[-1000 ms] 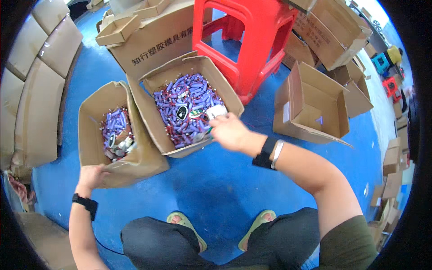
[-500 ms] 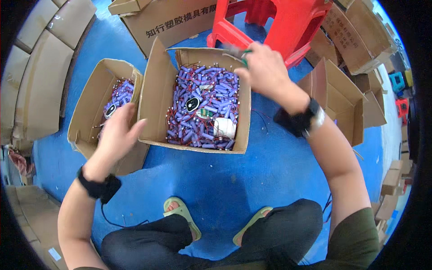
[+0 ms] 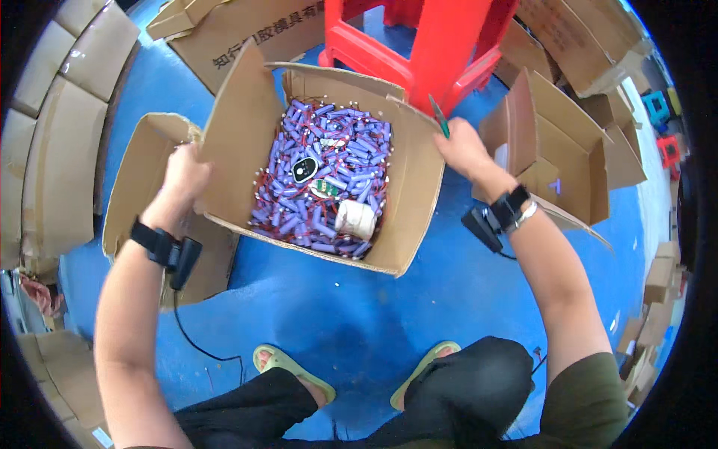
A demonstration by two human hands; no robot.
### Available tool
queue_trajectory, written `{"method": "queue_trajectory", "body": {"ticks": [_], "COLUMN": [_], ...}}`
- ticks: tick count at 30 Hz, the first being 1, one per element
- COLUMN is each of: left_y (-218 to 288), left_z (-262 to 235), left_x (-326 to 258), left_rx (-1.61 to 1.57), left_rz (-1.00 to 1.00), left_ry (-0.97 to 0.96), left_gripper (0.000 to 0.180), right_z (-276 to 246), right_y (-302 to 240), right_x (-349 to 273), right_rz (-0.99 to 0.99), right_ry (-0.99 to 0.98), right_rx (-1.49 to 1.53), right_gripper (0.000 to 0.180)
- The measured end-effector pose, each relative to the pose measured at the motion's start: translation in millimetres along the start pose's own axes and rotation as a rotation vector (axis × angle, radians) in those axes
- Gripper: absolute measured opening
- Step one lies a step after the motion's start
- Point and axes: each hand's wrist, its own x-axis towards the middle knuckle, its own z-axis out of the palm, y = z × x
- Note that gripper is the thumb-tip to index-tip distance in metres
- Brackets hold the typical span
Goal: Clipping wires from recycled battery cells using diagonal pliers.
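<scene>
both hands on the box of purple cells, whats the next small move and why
Probably set the box down level on the blue floor. The left hand and right hand grip opposite flaps, the box sits tilted toward the person, and the loose purple cells could slide.

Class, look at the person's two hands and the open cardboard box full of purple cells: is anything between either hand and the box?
Nothing visible. The left hand grips the left flap of the cardboard box directly, and the right hand rests on its right flap while holding a thin green tool. The second box stands behind the left hand, not between.
</scene>
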Motion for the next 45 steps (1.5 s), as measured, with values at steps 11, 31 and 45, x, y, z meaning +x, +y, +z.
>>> {"method": "queue_trajectory", "body": {"ticks": [11, 31, 45], "left_y": [105.8, 65.8, 49.4], "left_z": [-85.3, -13.3, 31.6], "left_x": [-33.2, -133.0, -247.5], "left_rx": [0.376, 0.465, 0.342], "left_rz": [0.452, 0.743, 0.679], "left_ry": [0.070, 0.243, 0.162], "left_gripper": [0.019, 0.047, 0.033], "right_z": [58.3, 40.5, 109.4], "right_y": [-16.5, 15.4, 36.8], "right_x": [-162.1, -181.5, -218.5], "right_rz": [0.414, 0.017, 0.400], "right_ry": [0.022, 0.188, 0.025], "right_rx": [0.596, 0.366, 1.182], "right_gripper": [0.031, 0.044, 0.038]}}
